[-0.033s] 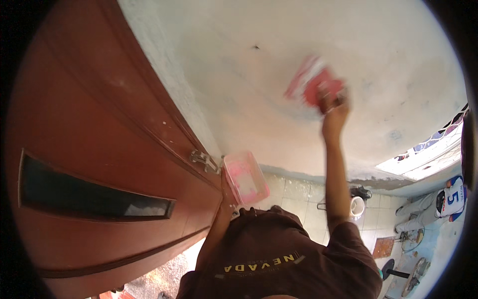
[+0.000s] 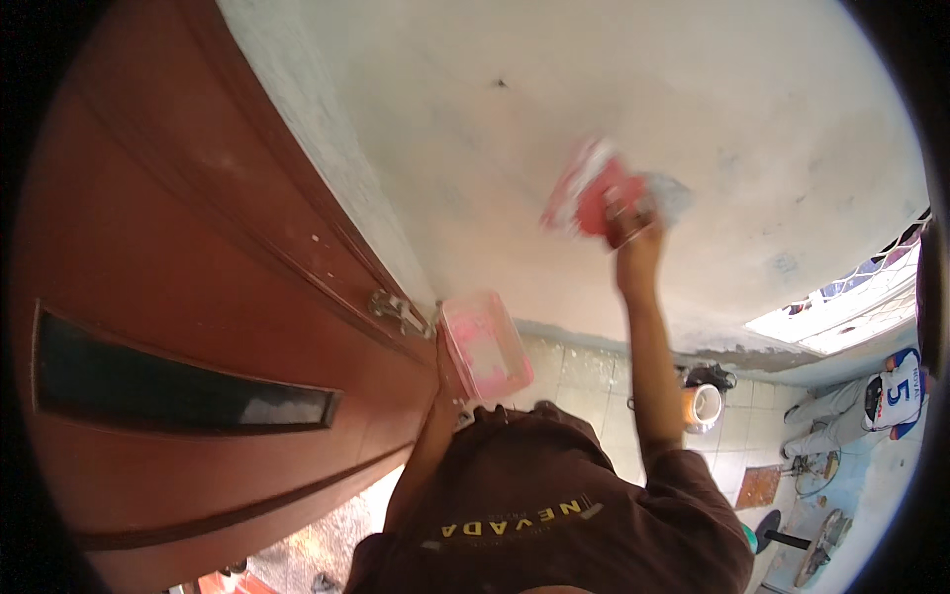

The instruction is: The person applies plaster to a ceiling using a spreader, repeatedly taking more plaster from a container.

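Note:
Against the pale wall [image 2: 475, 188], my right hand [image 2: 633, 220] grips a red flat spreader [image 2: 597, 198] with white paste along its left edge. Motion blurs both the tool and the fingers, and a greyish-white patch shows just right of the hand. Lower down, my left hand [image 2: 448, 368] holds a pink plastic tub [image 2: 524, 371] by its left side, close to my body. White material and pink smears show inside the tub. Most of the left fingers are hidden by the tub.
A brown door [image 2: 188, 247] with a metal handle [image 2: 398, 311] stands at my left. An orange and white bucket [image 2: 702, 406] is on the tiled floor [image 2: 584, 381]. At far right, a person [image 2: 881, 401] is near a netted window [image 2: 841, 307]; a fan-like object [image 2: 829, 544] lies below.
My right hand and the spreader have moved left and slightly down across the wall. The left hand still holds the tub in nearly the same place.

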A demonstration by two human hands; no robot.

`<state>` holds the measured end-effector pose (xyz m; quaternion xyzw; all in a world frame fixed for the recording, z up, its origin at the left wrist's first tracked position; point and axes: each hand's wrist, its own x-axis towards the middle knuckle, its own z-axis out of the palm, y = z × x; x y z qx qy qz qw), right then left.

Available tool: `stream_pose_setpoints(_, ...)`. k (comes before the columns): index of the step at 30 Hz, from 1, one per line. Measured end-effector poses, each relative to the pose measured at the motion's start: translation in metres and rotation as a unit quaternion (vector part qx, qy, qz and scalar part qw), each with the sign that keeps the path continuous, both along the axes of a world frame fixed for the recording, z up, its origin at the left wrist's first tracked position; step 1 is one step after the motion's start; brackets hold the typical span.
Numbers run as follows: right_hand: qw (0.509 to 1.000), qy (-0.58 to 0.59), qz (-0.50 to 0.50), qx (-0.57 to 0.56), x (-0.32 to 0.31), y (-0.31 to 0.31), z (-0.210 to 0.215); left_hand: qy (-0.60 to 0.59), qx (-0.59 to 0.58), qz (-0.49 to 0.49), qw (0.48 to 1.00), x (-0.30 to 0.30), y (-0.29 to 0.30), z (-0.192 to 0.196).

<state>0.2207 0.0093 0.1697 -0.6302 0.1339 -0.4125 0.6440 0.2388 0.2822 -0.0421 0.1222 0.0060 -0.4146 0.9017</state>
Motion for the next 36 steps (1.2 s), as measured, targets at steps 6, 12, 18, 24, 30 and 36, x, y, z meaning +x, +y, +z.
stream_pose_setpoints(6, 0.948, 0.110, 0.161, 0.253, -0.068, 0.056, -0.093, -0.036, 0.089, -0.008, 0.995, -0.018, -0.024, 0.021)
stream_pose_setpoints(12, 0.961, 0.203, 0.123, 0.141, -0.125, 0.011, -0.101, -0.045, 0.095, -0.072, 0.992, -0.039, -0.086, 0.021)
stream_pose_setpoints(18, 0.967, 0.223, 0.115, 0.046, -0.145, -0.010, -0.101, -0.034, 0.083, -0.075, 0.993, -0.065, -0.109, 0.012)
stream_pose_setpoints(24, 0.963, 0.221, 0.148, 0.051, -0.157, -0.032, -0.099, -0.078, 0.179, -0.019, 0.981, -0.095, -0.107, -0.012)
stream_pose_setpoints(30, 0.961, 0.201, 0.164, 0.097, -0.151, -0.032, -0.112, -0.067, 0.283, -0.014, 0.957, -0.104, -0.099, 0.011)
stream_pose_setpoints(36, 0.961, 0.213, 0.159, 0.077, -0.148, -0.033, -0.123, -0.020, 0.194, -0.005, 0.981, -0.117, -0.101, 0.001)
